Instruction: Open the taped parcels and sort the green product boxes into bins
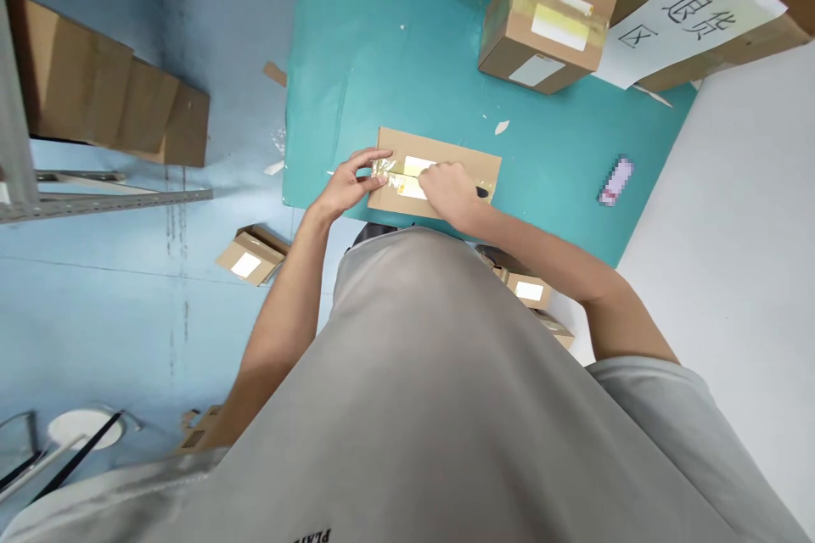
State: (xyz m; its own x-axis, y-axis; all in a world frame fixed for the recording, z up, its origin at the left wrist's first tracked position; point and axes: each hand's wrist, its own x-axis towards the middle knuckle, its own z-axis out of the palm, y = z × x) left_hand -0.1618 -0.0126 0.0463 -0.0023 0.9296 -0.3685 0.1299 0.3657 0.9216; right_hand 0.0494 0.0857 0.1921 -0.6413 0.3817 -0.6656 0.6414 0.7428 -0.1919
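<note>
A closed cardboard box (468, 159) lies near the front edge of the green table, with white labels and shiny clear tape along its top seam. My left hand (347, 185) is at the box's left end, its thumb and fingers apart and resting on the taped top. My right hand (453, 193) is closed in a fist over the labels, close to the seam. From its outer side sticks the dark end of an object (482, 192); the rest is hidden in the fist, so its exact kind is unclear.
A taped, labelled box (548, 21) stands at the back right beside a handwritten sign (691, 21). A blurred pinkish object (615, 181) lies on the green table (541, 161). Left are shelf-side cartons (108, 85) and a small box (253, 256) on the floor.
</note>
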